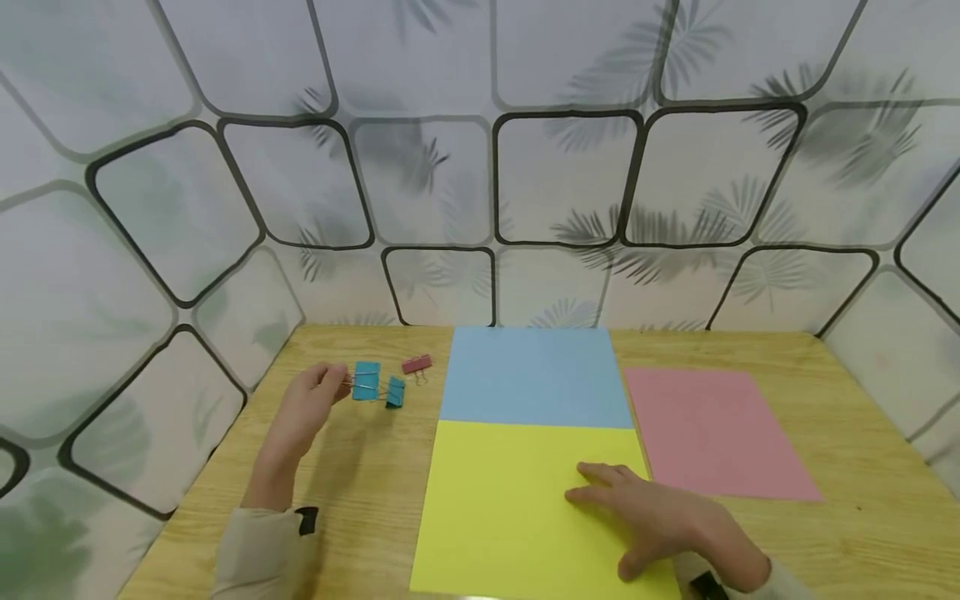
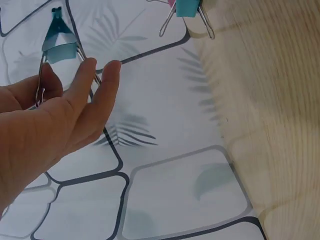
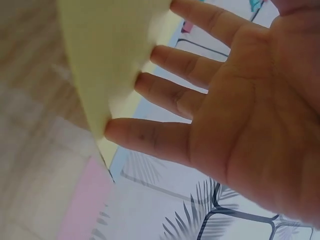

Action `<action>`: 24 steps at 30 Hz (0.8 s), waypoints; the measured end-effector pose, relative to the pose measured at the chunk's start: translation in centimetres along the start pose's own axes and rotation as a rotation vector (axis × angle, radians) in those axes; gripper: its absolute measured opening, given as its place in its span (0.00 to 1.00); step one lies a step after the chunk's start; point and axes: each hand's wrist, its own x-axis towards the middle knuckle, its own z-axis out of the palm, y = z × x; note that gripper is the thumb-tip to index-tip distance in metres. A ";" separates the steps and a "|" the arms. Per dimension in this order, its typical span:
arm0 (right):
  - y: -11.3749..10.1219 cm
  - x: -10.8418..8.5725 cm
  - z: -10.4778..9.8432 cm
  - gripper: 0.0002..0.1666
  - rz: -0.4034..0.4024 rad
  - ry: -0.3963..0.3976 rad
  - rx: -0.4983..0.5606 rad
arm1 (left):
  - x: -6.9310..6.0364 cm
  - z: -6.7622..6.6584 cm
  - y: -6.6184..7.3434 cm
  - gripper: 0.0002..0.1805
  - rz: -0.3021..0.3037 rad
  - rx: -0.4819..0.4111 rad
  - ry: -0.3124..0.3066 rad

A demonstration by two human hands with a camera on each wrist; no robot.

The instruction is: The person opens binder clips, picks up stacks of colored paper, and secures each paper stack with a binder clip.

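My left hand (image 1: pixel 309 408) pinches a blue binder clip (image 1: pixel 367 381) by its wire handles, lifted above the table. The left wrist view shows this binder clip (image 2: pixel 61 50) with its wire handles between thumb and fingers. Just right of it, a second blue binder clip (image 1: pixel 395 392) lies on the table, with a pink binder clip (image 1: pixel 417 364) beyond. My right hand (image 1: pixel 652 512) has its fingers spread, fingertips touching the yellow sheet (image 1: pixel 517 508). In the right wrist view the straight fingers (image 3: pixel 150 140) meet that sheet.
A blue sheet (image 1: pixel 536 375) adjoins the yellow sheet's far edge. To the right lies a pink sheet (image 1: pixel 720 433). All rest on a wooden table (image 1: pixel 870 533), backed by a leaf-patterned covering (image 1: pixel 562 183) at the rear and sides.
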 end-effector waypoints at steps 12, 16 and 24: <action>-0.6 1.2 -0.1 0.41 0.029 0.026 0.110 | 1.5 1.6 0.8 0.26 -0.107 -0.648 -0.032; -0.8 1.0 -0.2 0.41 0.042 0.063 0.068 | 1.6 1.6 1.6 0.23 -0.131 -0.956 -0.096; -1.0 1.0 -0.5 0.41 0.062 0.055 0.089 | 1.4 0.7 1.9 0.13 -0.308 -1.591 -0.116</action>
